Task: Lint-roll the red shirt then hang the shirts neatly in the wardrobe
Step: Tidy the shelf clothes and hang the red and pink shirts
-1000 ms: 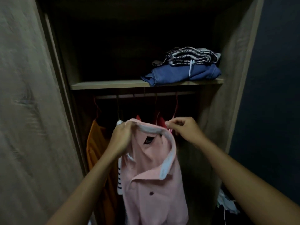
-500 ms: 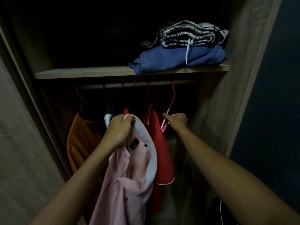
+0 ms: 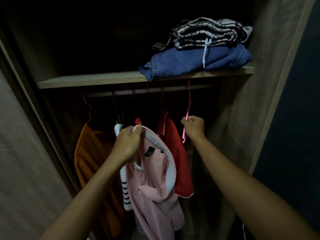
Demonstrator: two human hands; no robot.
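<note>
My left hand (image 3: 127, 142) grips the white collar of a pink polo shirt (image 3: 155, 184), which hangs down in front of the open wardrobe. To its right, my right hand (image 3: 193, 126) is closed on a pink hanger (image 3: 188, 108) whose hook sits on the rail (image 3: 138, 92). The red shirt (image 3: 180, 163) hangs on the rail between my two hands, partly behind the pink shirt. An orange shirt (image 3: 90, 156) hangs at the left, and a white shirt with dark stripes (image 3: 126, 193) shows behind the pink one.
A wooden shelf (image 3: 90, 80) runs above the rail and bears folded blue (image 3: 195, 63) and black-and-white striped clothes (image 3: 207, 33) at its right end. Wardrobe side panels (image 3: 242, 118) close in on both sides. The inside is dark.
My right hand let go of the pink shirt's collar and took hold of the pink hanger on the rail. The view came closer to the wardrobe. My left hand kept the collar.
</note>
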